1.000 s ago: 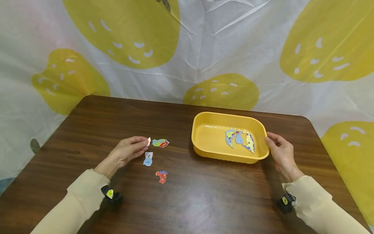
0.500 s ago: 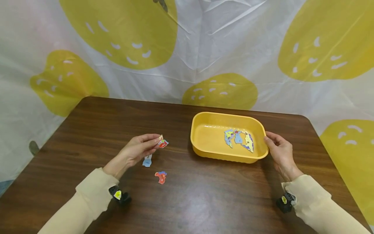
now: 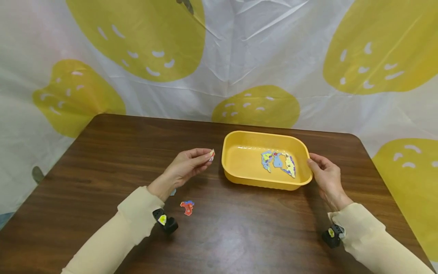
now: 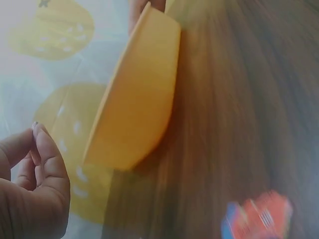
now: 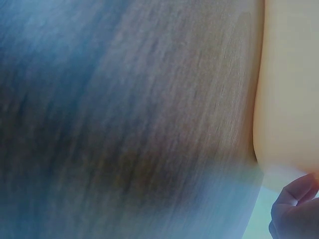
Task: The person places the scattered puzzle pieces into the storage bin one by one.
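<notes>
My left hand (image 3: 186, 169) pinches a small printed puzzle piece (image 3: 212, 155) between thumb and fingers, just left of a yellow plastic basin (image 3: 267, 183). Only a white, red and yellow sliver of that piece shows. At the basin's right end my right hand (image 3: 326, 177) grips the rim, thumb on top. Inside the basin lie several irregular flat pieces: a blue-yellow one (image 3: 266, 161), a blue one (image 3: 278, 161) and a pale yellow one with a purple edge (image 3: 290, 166). The left wrist view shows the left hand (image 4: 42, 184) beside the basin (image 4: 137, 94); its piece is barely visible there.
A red-and-blue puzzle piece (image 3: 187, 207) lies on the dark wooden table (image 3: 239, 236). A corner of a light-blue piece (image 3: 173, 192) peeks out below the left hand. Behind the table hangs a white cloth (image 3: 226, 49) with big yellow fruit shapes.
My left hand has moved right toward the basin, carrying its piece. The green-blue-red piece seen earlier on the table no longer shows. My right hand keeps its grip on the rim.
</notes>
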Action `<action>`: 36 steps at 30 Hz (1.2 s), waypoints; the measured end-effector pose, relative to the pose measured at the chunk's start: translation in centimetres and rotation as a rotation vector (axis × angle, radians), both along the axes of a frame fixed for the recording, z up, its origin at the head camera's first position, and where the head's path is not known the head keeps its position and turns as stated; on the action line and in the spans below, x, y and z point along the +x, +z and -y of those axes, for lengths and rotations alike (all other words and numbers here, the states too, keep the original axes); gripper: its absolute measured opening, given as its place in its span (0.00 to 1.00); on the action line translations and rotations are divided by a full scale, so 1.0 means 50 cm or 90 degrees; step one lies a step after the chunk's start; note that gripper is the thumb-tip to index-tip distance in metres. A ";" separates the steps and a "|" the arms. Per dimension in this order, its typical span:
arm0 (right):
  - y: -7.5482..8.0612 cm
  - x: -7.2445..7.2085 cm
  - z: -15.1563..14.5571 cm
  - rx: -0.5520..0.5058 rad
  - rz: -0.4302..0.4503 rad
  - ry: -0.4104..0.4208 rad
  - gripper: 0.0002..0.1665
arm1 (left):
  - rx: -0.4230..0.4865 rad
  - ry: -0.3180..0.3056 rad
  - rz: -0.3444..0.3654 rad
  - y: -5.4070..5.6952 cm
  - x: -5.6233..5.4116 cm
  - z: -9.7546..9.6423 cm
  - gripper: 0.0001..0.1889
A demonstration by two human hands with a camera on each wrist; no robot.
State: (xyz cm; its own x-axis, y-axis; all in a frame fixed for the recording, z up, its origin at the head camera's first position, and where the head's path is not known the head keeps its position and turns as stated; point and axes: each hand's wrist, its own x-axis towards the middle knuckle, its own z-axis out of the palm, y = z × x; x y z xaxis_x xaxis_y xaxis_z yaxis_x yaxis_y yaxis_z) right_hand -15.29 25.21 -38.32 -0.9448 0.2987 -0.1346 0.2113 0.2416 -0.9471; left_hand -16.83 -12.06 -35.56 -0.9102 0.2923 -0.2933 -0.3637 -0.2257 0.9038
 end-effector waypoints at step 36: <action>-0.004 -0.001 0.018 0.018 0.007 0.002 0.28 | 0.007 -0.002 0.100 -0.012 -0.043 -0.317 0.10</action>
